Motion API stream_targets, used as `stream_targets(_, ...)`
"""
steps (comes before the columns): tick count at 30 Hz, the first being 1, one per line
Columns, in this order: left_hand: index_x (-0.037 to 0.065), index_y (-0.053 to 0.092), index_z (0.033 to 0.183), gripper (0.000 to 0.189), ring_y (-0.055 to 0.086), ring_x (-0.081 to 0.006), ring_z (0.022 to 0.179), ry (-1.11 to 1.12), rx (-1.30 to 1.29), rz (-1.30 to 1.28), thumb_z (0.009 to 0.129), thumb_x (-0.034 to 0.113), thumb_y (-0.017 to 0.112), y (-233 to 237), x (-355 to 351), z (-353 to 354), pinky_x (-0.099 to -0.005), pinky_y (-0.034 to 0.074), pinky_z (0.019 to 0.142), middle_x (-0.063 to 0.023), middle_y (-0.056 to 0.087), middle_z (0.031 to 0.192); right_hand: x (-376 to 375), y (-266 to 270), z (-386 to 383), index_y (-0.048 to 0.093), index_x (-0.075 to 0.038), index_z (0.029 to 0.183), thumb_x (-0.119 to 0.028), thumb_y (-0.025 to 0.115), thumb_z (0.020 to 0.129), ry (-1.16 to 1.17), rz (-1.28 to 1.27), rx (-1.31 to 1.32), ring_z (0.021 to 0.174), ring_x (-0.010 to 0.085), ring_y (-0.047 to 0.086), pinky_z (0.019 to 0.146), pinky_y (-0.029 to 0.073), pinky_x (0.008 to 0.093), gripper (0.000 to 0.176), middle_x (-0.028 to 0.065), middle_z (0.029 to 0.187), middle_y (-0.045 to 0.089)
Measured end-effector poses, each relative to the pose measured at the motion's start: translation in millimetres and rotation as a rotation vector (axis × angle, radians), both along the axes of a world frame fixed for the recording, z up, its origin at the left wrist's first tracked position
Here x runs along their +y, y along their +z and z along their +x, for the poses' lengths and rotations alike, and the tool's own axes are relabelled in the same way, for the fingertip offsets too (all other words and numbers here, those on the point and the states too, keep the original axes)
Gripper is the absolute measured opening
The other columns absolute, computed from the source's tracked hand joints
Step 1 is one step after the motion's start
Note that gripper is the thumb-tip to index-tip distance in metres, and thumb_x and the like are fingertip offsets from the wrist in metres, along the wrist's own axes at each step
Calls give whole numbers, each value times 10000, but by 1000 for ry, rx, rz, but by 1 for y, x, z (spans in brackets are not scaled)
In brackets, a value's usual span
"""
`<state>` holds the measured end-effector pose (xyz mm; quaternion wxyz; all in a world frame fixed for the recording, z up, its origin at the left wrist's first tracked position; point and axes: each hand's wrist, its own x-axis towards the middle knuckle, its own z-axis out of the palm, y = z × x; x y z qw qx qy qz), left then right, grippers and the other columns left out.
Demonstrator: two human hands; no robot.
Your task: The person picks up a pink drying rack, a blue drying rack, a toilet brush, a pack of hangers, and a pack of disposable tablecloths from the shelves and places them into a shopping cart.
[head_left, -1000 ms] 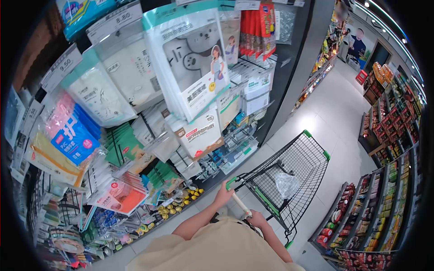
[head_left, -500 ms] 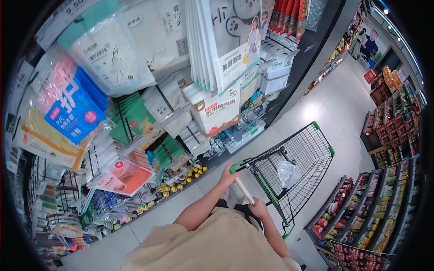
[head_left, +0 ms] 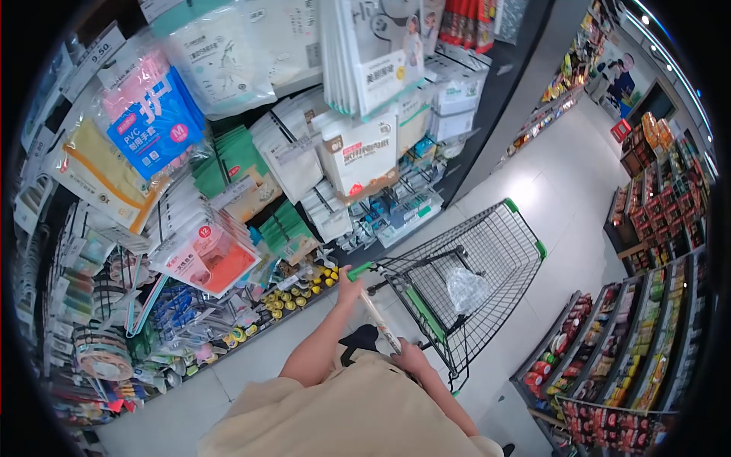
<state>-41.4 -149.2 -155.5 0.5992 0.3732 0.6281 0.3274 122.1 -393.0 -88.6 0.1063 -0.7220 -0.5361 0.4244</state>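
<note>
Dark display rack (head_left: pixel 487 99): hung with packets, stood just left of the cart.
Black wire shopping cart (head_left: pixel 487 251), green corners: sat on the pale tiled floor (head_left: pixel 563 190).
Clear crumpled plastic bag (head_left: pixel 467 289): lay inside the cart basket.
Pale handle bar (head_left: pixel 378 327): spanned between both hands.
Left hand (head_left: pixel 350 286): wrapped round the bar's far end.
Right hand (head_left: pixel 411 356): closed on the bar's near end.

One black wire shopping trolley (head_left: pixel 499 242) holds one crumpled clear plastic bag (head_left: pixel 467 290). One left hand (head_left: pixel 351 287) and one right hand (head_left: pixel 411 356) grip one pale push bar (head_left: pixel 378 325).
</note>
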Motion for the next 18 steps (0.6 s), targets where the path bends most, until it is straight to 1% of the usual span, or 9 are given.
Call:
stream_targets(1, 156, 357, 1445, 657, 653, -223, 639, -18, 26, 36, 838, 45, 584, -10, -4, -9, -353, 543, 554, -137, 584, 1041, -11, 10, -5, 533, -75, 1337, -332, 683, 822, -14, -63, -1, 878, 441, 691, 840, 551, 506, 595, 269, 936, 706)
stream_targets(3, 149, 354, 1444, 660, 655, -225, 634, -31, 95, 60, 835, 39, 583, -21, -13, -30, -354, 543, 553, -134, 589, 1017, -36, 16, -14, 531, -81, 1342, -342, 679, 824, -43, -59, 19, 888, 439, 691, 844, 550, 507, 598, 267, 956, 706)
stream_targets(4, 142, 352, 1443, 662, 656, -227, 629, -38, 158, 89, 832, 34, 583, -13, -20, -38, -354, 542, 551, -130, 595, 992, -47, 16, -20, 528, -87, 1346, -352, 675, 827, -65, -51, 32, 899, 436, 691, 848, 548, 508, 601, 264, 976, 706)
stream_targets(5, 107, 397, 1393, 673, 643, -234, 662, 5, 103, 16, 766, 58, 637, -4, -28, -46, -348, 523, 534, -154, 576, 1050, -57, 13, -25, 537, -88, 1326, -363, 664, 830, -82, -31, 59, 920, 440, 682, 844, 544, 521, 582, 242, 1014, 708)
stream_targets(8, 122, 354, 1418, 697, 657, -246, 642, 28, 68, -88, 780, 31, 618, 46, -53, -58, -359, 542, 538, -154, 579, 1049, -69, 23, -38, 540, -89, 1329, -390, 662, 843, -63, 25, 111, 935, 438, 679, 854, 543, 513, 585, 242, 1058, 700)
stream_targets(10, 141, 316, 1438, 727, 668, -254, 626, 31, 65, -106, 784, 7, 605, 55, -63, -68, -368, 554, 535, -158, 578, 1067, -79, 17, -45, 539, -89, 1329, -402, 662, 846, -44, 47, 115, 942, 440, 677, 857, 542, 513, 588, 249, 1068, 695)
stream_targets(12, 155, 314, 1439, 685, 678, -187, 645, 21, 90, -125, 829, 51, 609, 60, -76, -76, -316, 526, 528, -84, 642, 922, -87, 9, -51, 538, -90, 1329, -413, 662, 850, -25, 64, 113, 949, 443, 675, 860, 541, 513, 591, 256, 1079, 690)
stream_targets(15, 164, 319, 1429, 657, 681, -181, 655, 24, 99, -122, 854, 63, 621, 63, -90, -86, -311, 540, 543, -82, 651, 941, -100, 9, -60, 557, -93, 1324, -422, 687, 829, -55, 49, 166, 960, 427, 681, 859, 545, 490, 608, 249, 1058, 700)
stream_targets(18, 157, 320, 1424, 638, 683, -183, 670, 27, 128, -101, 873, 72, 631, 59, -97, -93, -316, 555, 562, -94, 649, 971, -101, 17, -61, 591, -69, 1286, -426, 686, 826, -61, -54, 237, 985, 419, 680, 881, 537, 469, 590, 253, 1063, 699)
